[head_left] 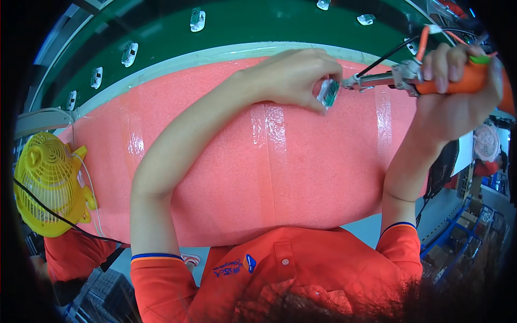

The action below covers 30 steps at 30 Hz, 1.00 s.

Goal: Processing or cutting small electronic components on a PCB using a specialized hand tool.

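Note:
My left hand [299, 75] reaches across the pink foam-covered worktop and pinches a small white part with a green circuit board [327, 92]. Wrapped round the orange body of a powered screwdriver-like tool [455, 81] is my right hand [458, 113]. The tool's long metal nose points left, its tip at or very near the part; whether they touch I cannot tell. A black hose and orange tubing run to the tool at the upper right. My left fingers partly hide the part.
Beyond the pink foam [215, 177], a green conveyor belt [269, 24] carries several similar white-and-green parts [197, 20]. A yellow fan [48, 177] with a black cord stands at the left edge. Another person's red sleeve [75, 255] shows lower left; blue racks [463, 229] stand lower right.

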### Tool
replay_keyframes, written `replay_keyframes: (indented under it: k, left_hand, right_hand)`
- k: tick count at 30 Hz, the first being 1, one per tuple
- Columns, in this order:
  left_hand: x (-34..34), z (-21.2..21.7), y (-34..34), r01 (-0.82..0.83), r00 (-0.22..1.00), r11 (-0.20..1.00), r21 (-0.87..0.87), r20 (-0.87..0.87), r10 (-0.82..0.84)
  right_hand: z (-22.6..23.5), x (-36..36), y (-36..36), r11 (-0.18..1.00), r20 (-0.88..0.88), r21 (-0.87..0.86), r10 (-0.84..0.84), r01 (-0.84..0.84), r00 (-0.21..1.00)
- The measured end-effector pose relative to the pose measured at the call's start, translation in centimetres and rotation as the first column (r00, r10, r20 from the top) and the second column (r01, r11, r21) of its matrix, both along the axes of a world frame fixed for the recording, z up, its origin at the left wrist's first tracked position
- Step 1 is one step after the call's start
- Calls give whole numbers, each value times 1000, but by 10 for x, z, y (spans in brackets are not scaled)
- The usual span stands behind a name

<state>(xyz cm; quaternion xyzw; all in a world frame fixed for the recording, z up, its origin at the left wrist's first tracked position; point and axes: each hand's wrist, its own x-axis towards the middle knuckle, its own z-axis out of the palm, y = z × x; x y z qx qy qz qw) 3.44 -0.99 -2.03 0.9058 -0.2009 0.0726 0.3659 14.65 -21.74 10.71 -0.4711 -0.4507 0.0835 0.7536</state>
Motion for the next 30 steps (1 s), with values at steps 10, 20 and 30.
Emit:
replay_keyframes:
  k: [10, 20, 30]
  left_hand:
    - [-1, 2, 5, -135, 991, 991, 23, 6, 135]
    - [0, 0, 4, -140, 990, 990, 26, 35, 140]
    - [0, 3, 5, -125, 992, 992, 24, 2, 125]
  right_hand:
    - [15, -25, -15, 998, 101, 6, 58, -59, 993]
    - [2, -24, 2, 991, 54, -36, 131, -129, 990]
    - [-3, -42, 19, 998, 16, 9, 61, -61, 998]
